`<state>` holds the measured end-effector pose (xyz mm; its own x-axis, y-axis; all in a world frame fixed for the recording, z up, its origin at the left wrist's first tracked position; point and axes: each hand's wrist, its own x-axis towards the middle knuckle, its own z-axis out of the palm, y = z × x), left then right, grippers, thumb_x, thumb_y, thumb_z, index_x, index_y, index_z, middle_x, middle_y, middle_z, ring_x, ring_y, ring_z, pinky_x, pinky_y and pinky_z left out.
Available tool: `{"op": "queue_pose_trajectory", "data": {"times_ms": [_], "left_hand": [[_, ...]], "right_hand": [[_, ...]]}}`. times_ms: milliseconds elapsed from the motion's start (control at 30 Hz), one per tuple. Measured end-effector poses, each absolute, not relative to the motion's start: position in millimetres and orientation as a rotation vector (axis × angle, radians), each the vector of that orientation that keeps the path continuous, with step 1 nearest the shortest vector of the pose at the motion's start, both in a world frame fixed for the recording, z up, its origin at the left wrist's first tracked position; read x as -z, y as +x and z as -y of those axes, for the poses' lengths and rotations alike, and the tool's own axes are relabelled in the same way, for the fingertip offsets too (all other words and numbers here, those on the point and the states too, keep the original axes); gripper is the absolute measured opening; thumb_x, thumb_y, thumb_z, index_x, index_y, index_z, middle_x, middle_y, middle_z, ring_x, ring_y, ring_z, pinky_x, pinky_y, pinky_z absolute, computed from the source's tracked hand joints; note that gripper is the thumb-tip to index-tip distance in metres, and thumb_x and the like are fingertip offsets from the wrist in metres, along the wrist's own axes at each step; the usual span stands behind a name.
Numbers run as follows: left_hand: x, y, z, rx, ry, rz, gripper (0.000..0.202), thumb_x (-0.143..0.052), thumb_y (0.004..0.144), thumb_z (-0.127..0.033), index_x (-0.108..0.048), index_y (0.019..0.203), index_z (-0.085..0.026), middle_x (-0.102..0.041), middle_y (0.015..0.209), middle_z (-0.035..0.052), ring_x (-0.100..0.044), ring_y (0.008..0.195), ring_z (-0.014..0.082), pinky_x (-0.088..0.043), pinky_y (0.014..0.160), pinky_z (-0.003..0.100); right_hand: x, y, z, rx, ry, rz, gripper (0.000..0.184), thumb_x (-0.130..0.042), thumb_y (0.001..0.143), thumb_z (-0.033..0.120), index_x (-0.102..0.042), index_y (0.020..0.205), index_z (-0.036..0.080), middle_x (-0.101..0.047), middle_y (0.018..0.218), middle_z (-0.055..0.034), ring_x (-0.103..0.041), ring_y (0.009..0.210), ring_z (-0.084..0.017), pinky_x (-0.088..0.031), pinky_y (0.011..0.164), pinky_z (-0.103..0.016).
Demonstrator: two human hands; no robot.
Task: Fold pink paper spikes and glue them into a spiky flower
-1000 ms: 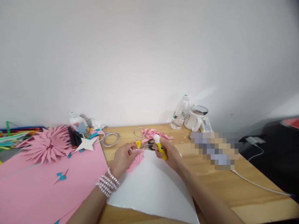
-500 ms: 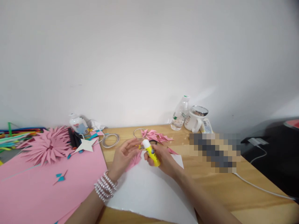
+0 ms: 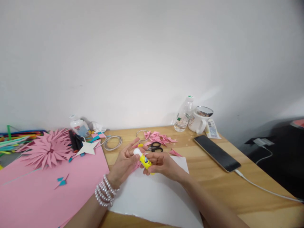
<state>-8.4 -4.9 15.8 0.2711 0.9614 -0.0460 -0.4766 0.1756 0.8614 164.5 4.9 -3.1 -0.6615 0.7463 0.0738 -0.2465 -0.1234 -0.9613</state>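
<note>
A yellow glue stick (image 3: 145, 161) with a white end is tilted above the white sheet (image 3: 152, 196). My right hand (image 3: 163, 164) grips its yellow barrel, fingers curled round it. At the white end, the thumb of my left hand (image 3: 124, 161) presses against the glue stick, while its upper fingers stretch out behind. A small round yellow piece (image 3: 141, 145) shows by those fingers; whether they hold it is unclear. Pink folded paper (image 3: 137, 165) is partly hidden beneath my hands. Just beyond lie black-handled scissors (image 3: 155, 147), their blades partly covered.
Pink folded pieces (image 3: 159, 138) lie at the back near a coil of wire (image 3: 113, 142). Leftward, a pink paper flower (image 3: 49, 148) rests on pink sheets (image 3: 78, 186). A bottle (image 3: 184, 115), a mug (image 3: 200, 120) and a phone (image 3: 217, 153) with a cable stand or lie rightward.
The glue stick and my right hand have moved left and slightly down, so its white end now meets my left thumb. The scissors have come into fuller view.
</note>
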Motion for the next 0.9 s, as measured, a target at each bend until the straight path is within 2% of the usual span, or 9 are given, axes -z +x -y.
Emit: {"op": "queue_pose_trajectory", "data": {"times_ms": [100, 200, 267, 367, 567, 633, 700, 800, 900], "left_hand": [[-17, -10, 3, -1.175, 0.843, -0.705, 0.067, -0.073, 0.061, -0.019, -0.045, 0.122, -0.021, -0.068, 0.092, 0.0075, -0.062, 0.083, 0.0216, -0.048, 0.068, 0.031], [-19, -14, 1, -1.243, 0.837, -0.708, 0.063, -0.072, 0.063, -0.020, -0.047, 0.120, -0.020, -0.068, 0.090, 0.0045, -0.060, 0.092, 0.0208, -0.046, 0.078, 0.029], [-20, -16, -1, -1.267, 0.833, -0.693, 0.061, -0.072, 0.063, -0.019, -0.048, 0.119, -0.020, -0.068, 0.089, 0.0027, -0.059, 0.095, 0.0200, -0.044, 0.083, 0.028], [-20, -16, -1, -1.275, 0.816, -0.706, 0.061, -0.073, 0.061, -0.014, -0.050, 0.117, -0.020, -0.069, 0.084, 0.0011, -0.061, 0.091, 0.0192, -0.045, 0.083, 0.028], [-17, -12, -2, -1.293, 0.809, -0.776, 0.065, -0.075, 0.057, -0.013, -0.049, 0.117, -0.016, -0.071, 0.083, 0.0040, -0.064, 0.082, 0.0184, -0.046, 0.079, 0.029], [-16, -12, -2, -1.294, 0.807, -0.780, 0.067, -0.075, 0.057, -0.013, -0.048, 0.118, -0.015, -0.071, 0.083, 0.0045, -0.064, 0.081, 0.0176, -0.047, 0.078, 0.027], [-16, -13, -2, -1.290, 0.809, -0.785, 0.069, -0.074, 0.058, -0.012, -0.046, 0.120, -0.015, -0.071, 0.084, 0.0044, -0.064, 0.080, 0.0170, -0.047, 0.077, 0.027], [-16, -14, -3, -1.287, 0.824, -0.782, 0.072, -0.074, 0.058, -0.012, -0.042, 0.123, -0.015, -0.071, 0.084, 0.0045, -0.064, 0.080, 0.0176, -0.048, 0.076, 0.027], [-16, -13, -1, -1.288, 0.838, -0.775, 0.075, -0.074, 0.058, -0.012, -0.039, 0.125, -0.014, -0.071, 0.083, 0.0055, -0.065, 0.079, 0.0184, -0.049, 0.074, 0.028]], "right_hand": [[0, 167, -5, -1.766, -0.619, 1.508, 0.034, -0.067, 0.067, 0.030, -0.061, 0.098, 0.018, -0.065, 0.079, -0.0037, -0.063, 0.069, -0.015, -0.050, 0.069, -0.032], [-5, 171, -7, -1.778, -0.613, 1.627, 0.028, -0.053, 0.078, 0.038, -0.065, 0.090, 0.015, -0.065, 0.077, -0.0047, -0.062, 0.066, -0.014, -0.052, 0.065, -0.029], [-5, 172, -8, -1.772, -0.623, 1.652, 0.028, -0.051, 0.079, 0.038, -0.065, 0.084, 0.014, -0.064, 0.074, -0.0043, -0.062, 0.064, -0.013, -0.051, 0.063, -0.028], [2, 168, -8, -1.612, -0.734, 1.637, 0.020, -0.062, 0.072, 0.031, -0.065, 0.083, 0.016, -0.063, 0.074, -0.0019, -0.059, 0.065, -0.013, -0.049, 0.064, -0.027], [18, 157, -6, -1.123, -1.034, 1.588, 0.031, -0.076, 0.053, 0.025, -0.062, 0.079, 0.017, -0.059, 0.070, 0.0001, -0.053, 0.058, -0.013, -0.047, 0.058, -0.028], [16, 159, -6, -1.163, -1.011, 1.589, 0.040, -0.076, 0.053, 0.025, -0.060, 0.089, 0.018, -0.058, 0.073, -0.0001, -0.054, 0.061, -0.013, -0.048, 0.059, -0.029], [9, 164, -7, -1.382, -0.887, 1.635, 0.050, -0.073, 0.058, 0.027, -0.055, 0.104, 0.020, -0.058, 0.078, -0.0005, -0.056, 0.064, -0.014, -0.049, 0.062, -0.028], [-2, 172, -9, -1.652, -0.672, 1.749, 0.034, -0.057, 0.076, 0.033, -0.055, 0.108, 0.020, -0.059, 0.086, -0.0025, -0.059, 0.073, -0.015, -0.048, 0.068, -0.030], [-6, 177, -9, -1.656, -0.640, 1.817, 0.029, -0.051, 0.080, 0.032, -0.058, 0.106, 0.020, -0.059, 0.089, -0.0024, -0.057, 0.082, -0.016, -0.045, 0.077, -0.031]]}}
